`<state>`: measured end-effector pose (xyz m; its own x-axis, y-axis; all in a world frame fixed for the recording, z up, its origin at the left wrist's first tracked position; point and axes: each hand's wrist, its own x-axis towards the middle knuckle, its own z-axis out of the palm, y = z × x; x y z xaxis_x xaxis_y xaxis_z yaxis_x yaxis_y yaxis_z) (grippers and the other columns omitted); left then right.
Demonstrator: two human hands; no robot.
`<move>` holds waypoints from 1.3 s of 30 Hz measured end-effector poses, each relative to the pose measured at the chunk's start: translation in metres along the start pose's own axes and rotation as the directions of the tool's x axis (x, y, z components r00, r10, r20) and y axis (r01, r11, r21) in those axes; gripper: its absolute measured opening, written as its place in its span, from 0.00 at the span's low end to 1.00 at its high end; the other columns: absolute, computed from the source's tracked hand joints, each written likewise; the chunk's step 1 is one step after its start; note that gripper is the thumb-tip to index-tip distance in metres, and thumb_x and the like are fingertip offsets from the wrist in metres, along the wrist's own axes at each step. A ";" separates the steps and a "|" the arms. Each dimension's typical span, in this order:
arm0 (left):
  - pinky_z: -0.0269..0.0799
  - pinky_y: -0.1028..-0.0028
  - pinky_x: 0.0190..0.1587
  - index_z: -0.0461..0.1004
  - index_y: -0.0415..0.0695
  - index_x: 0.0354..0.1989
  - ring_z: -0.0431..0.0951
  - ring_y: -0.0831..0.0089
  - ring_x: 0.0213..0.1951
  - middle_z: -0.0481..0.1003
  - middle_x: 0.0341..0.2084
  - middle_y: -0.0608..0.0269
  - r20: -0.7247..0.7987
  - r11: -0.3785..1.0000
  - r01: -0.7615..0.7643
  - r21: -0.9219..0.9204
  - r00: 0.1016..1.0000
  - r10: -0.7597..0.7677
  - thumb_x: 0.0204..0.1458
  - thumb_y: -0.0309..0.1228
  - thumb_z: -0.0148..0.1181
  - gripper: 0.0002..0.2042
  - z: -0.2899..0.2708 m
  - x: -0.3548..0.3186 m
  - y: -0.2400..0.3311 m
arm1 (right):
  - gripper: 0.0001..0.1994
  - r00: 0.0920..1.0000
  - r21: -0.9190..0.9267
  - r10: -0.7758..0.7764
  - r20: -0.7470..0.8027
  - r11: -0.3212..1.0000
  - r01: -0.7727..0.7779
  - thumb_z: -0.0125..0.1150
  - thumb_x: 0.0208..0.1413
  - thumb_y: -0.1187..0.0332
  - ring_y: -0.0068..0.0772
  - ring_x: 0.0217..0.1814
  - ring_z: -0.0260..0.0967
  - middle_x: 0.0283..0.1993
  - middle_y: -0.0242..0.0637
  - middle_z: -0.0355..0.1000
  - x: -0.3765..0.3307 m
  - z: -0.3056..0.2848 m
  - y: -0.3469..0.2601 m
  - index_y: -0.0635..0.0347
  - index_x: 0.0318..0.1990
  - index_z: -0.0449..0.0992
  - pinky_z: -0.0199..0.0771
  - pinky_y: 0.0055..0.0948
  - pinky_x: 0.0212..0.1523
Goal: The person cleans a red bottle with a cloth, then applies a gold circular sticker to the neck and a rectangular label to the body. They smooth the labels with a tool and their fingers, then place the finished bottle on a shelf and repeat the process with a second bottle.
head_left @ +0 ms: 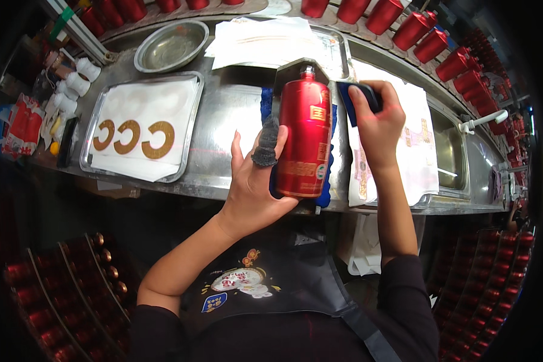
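Observation:
A shiny red bottle (pixel 301 136) with gold decals and a dark cap lies on its back at the middle of the counter, its neck pointing away from me. Beneath it shows a blue cloth (pixel 324 196). My left hand (pixel 250 190) grips its lower left side, the thumb at the base; dark grey wrapping covers one finger, and other fingers stick out to the left. In my right hand (pixel 381 120) is a dark blue flat scraper (pixel 347 101), held just right of the bottle's shoulder, over white decal sheets (pixel 425 163) with gold and pink print.
To the left stands a metal tray (pixel 193 111) with gold C-shaped decals (pixel 158 140) on white paper. Behind are a metal bowl (pixel 143 57) and a paper stack (pixel 262 42). A sink (pixel 449 136) with a white faucet (pixel 495 119) is at right. Red bottles (pixel 413 29) line the far edge.

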<state>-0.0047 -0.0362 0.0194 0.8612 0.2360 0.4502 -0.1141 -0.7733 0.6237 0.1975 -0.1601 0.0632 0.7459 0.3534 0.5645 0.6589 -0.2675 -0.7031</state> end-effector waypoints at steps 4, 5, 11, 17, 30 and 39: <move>0.36 0.33 0.69 0.53 0.43 0.73 0.70 0.49 0.63 0.69 0.62 0.52 -0.064 0.999 -0.022 -0.035 0.998 0.020 0.36 0.38 0.77 0.53 -0.001 -0.001 -0.005 | 0.12 0.981 0.016 -0.187 0.048 0.982 0.186 0.74 0.46 0.79 0.28 0.32 0.72 0.32 0.35 0.75 -0.074 0.007 -0.033 0.61 0.39 0.80 0.70 0.24 0.32; 0.38 0.32 0.68 0.54 0.43 0.73 0.69 0.48 0.63 0.69 0.62 0.51 -0.078 0.999 -0.050 -0.010 0.996 0.049 0.36 0.39 0.77 0.52 0.000 0.004 -0.003 | 0.15 0.972 0.018 -0.224 0.064 0.975 0.223 0.75 0.43 0.80 0.34 0.33 0.72 0.34 0.36 0.75 -0.091 0.002 -0.045 0.60 0.40 0.82 0.71 0.28 0.33; 0.36 0.31 0.67 0.55 0.44 0.72 0.63 0.47 0.68 0.63 0.68 0.50 -0.070 0.998 -0.035 -0.045 0.997 0.032 0.35 0.43 0.77 0.53 0.001 -0.002 -0.008 | 0.13 0.953 0.163 -0.129 0.275 0.983 0.086 0.74 0.46 0.79 0.33 0.34 0.73 0.35 0.42 0.75 -0.114 -0.017 -0.070 0.63 0.41 0.81 0.73 0.30 0.35; 0.39 0.27 0.64 0.81 0.57 0.53 0.50 0.35 0.72 0.46 0.73 0.36 -0.019 0.989 0.032 0.141 0.999 -0.030 0.37 0.48 0.77 0.30 0.010 -0.024 0.019 | 0.08 0.969 0.206 0.240 0.066 0.946 -0.249 0.70 0.55 0.77 0.19 0.40 0.70 0.39 0.31 0.74 -0.101 -0.033 -0.039 0.66 0.41 0.78 0.70 0.19 0.44; 0.33 0.31 0.67 0.76 0.41 0.57 0.51 0.37 0.72 0.47 0.71 0.29 -0.133 0.959 0.264 0.107 0.959 -0.249 0.39 0.49 0.75 0.36 0.017 -0.044 -0.005 | 0.07 0.943 0.058 -0.229 0.243 0.973 0.222 0.70 0.49 0.80 0.30 0.30 0.71 0.30 0.38 0.73 -0.052 0.014 -0.051 0.64 0.34 0.77 0.70 0.26 0.32; 0.31 0.36 0.70 0.48 0.36 0.74 0.50 0.44 0.73 0.48 0.73 0.37 -0.142 0.952 0.307 -0.007 0.942 -0.305 0.38 0.45 0.78 0.57 0.000 -0.056 -0.013 | 0.10 0.454 0.319 -0.710 0.538 0.670 0.670 0.67 0.35 0.71 0.36 0.32 0.68 0.28 0.32 0.65 -0.065 0.004 -0.077 0.58 0.31 0.77 0.68 0.34 0.31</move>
<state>-0.0518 -0.0395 -0.0139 0.7757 0.5412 0.3246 0.1523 -0.6597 0.7359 0.0978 -0.1588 0.0783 -0.1817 0.8328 0.5229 0.9104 0.3435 -0.2306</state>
